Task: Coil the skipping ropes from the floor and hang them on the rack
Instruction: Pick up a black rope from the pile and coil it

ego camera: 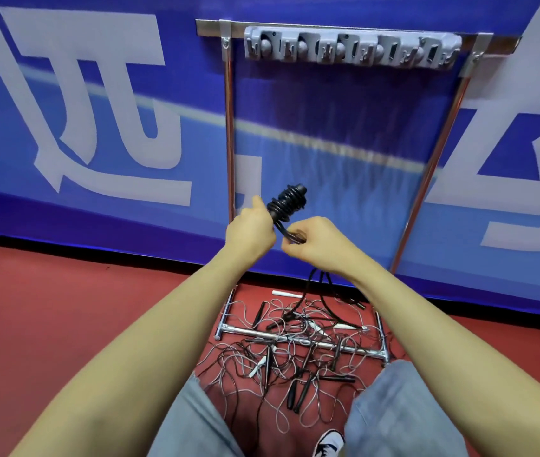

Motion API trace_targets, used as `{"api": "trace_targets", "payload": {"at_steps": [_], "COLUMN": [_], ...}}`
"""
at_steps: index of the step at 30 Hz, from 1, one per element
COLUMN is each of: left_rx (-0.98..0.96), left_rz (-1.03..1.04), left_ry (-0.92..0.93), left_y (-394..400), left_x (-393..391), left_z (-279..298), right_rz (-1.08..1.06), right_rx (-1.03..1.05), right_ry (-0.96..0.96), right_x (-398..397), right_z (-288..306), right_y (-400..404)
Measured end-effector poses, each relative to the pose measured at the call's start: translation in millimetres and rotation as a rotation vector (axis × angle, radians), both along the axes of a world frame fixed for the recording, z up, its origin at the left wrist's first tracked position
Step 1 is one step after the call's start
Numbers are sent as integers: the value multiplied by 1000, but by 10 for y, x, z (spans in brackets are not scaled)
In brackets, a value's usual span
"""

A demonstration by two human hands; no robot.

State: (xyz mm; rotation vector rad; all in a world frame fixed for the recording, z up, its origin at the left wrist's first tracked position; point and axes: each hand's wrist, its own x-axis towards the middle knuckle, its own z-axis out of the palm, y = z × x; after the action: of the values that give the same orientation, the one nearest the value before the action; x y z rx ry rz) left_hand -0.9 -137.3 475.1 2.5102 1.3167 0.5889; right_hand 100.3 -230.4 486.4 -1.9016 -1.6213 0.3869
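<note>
Floor: a red sports floor [64, 308] meets a blue wall banner with large white characters [97, 127].
Rack: a chrome tube frame [228, 127] stands against the banner, carrying a grey plastic hook strip [351, 47] along its top bar, high above both hands.
Left hand: the left hand [251, 232] grips the lower end of a black rope handle wound with black cord coils [286, 202]; its fingers are curled tight around it, thumb raised, and the coiled end points up and to the right.
Right hand: the right hand [314, 244], just beside the left, pinches the black cord where it leaves the coils, fingers curled in.
Loose cord: the black cord tail [308, 285] hangs below the right wrist down to the floor.
Pile: a tangle of black and pale thin skipping ropes with black and white handles [295, 357] lies well below the hands, over the frame's chrome base bars [295, 339].
Person: grey shorts [196, 423] and a white shoe [329, 443] sit at the bottom edge.
</note>
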Motion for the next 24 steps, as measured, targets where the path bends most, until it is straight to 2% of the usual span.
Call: {"api": "trace_targets", "payload": {"at_steps": [2,4,6,8,9,11,13,15,18,24], "left_rx": [93,171,211,228,247,327,524,612,566,565], "left_rz": [-15,-48,-82,-124,-158,-255,-365,-377,-351,-424], "left_ry": [156,326,453,553,593,621,566,520,450,237], "left_y": [-28,-58,-66,-65,-59,-47,-39,18,123,77], "left_x": [-83,-141,-167,-166,-151,-121,-96,-84,-112,-137], "left_z": [-82,-174,-254,-295,-315,-381,-436,-463,-572,-797], "right_rz": [18,30,41,-25,-66,-105,-89,-125,-159,-198], "right_rx": [-27,-49,91,137,168,215,237,91,38,-55], "right_ry": [-178,-475,-753,-901,-916,-889,-794,-613,-430,-246], "right_x": [-45,-95,-121,-122,-91,-48,14,77,106,171], "right_z": [13,11,-87,-194,-260,-321,-380,-436,-485,-537], "right_y": [-33,-65,-94,-108,-83,-46,-13,44,49,72]}}
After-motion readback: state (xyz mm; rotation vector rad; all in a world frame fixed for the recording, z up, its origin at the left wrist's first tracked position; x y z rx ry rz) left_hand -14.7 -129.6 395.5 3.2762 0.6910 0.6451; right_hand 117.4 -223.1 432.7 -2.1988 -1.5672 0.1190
